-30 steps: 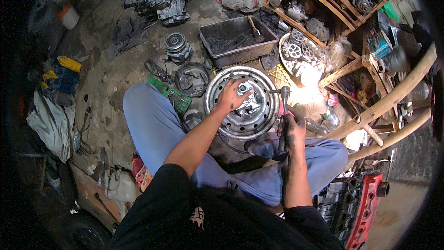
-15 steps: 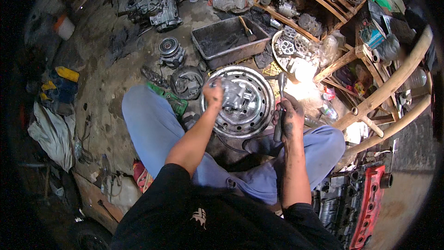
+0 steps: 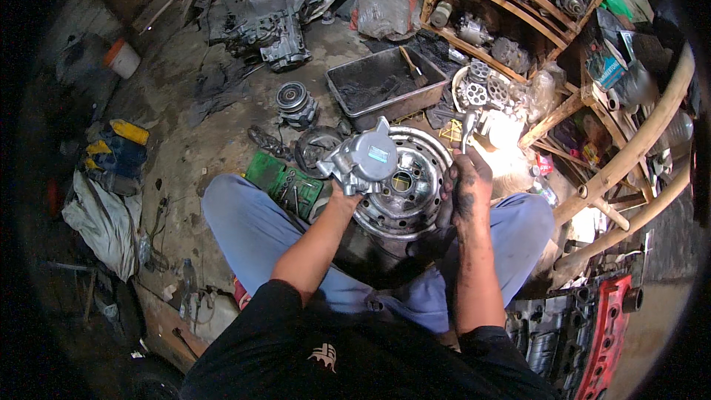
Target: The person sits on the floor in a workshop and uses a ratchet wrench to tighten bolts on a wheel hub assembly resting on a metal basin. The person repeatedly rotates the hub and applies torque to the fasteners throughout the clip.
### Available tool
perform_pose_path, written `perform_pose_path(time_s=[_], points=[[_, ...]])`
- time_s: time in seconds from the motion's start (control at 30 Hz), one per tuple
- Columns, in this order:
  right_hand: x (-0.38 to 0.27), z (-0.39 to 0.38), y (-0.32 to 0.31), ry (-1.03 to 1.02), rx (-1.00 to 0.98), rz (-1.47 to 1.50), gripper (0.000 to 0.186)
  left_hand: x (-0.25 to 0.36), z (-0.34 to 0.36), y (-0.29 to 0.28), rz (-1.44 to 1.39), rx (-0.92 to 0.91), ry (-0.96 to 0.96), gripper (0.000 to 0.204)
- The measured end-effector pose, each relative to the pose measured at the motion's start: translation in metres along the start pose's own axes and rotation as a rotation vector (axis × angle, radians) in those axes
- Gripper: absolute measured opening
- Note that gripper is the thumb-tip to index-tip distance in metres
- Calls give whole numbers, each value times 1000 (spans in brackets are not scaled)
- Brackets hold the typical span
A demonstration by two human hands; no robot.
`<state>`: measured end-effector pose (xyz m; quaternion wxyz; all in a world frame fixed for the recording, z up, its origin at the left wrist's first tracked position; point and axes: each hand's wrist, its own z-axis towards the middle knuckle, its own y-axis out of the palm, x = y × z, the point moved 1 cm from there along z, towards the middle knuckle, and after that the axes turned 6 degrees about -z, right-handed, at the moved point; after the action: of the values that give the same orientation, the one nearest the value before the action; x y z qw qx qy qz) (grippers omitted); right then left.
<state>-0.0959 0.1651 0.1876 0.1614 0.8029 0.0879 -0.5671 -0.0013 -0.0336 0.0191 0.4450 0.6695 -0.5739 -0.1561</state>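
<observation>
My left hand (image 3: 345, 198) is closed around the underside of a grey cast-metal compressor housing (image 3: 368, 155) with a small label. It holds the housing over the left part of a steel wheel rim (image 3: 418, 204), which lies flat between my legs and partly shows beneath it. Most of the left fingers are hidden behind the housing. My right hand (image 3: 469, 184), blackened with grease, grips a ratchet wrench (image 3: 468, 133) upright at the rim's right side, its head pointing away from me. By my left knee lies an open green tool case (image 3: 268, 178) with sockets.
Beyond the rim stand a dark plastic tub (image 3: 355, 104) with a brush (image 3: 413, 67) and a pulley unit (image 3: 295, 104). A bowl of metal parts (image 3: 464, 92) sits farther right. Wooden shelving (image 3: 503, 0) and a pole frame (image 3: 629, 148) bound the right; a gearbox (image 3: 274, 30) lies at far left.
The compressor housing has risen off the middle of the rim and moved left, turned in my left hand. The ratchet's head has swung round. The whole view has shifted slightly.
</observation>
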Motion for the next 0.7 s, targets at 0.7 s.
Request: perform_pose_path(time_s=[0.7], points=[[3,-2,16,20,-3,10,16,18,-9,34,-144,-180,110,49]])
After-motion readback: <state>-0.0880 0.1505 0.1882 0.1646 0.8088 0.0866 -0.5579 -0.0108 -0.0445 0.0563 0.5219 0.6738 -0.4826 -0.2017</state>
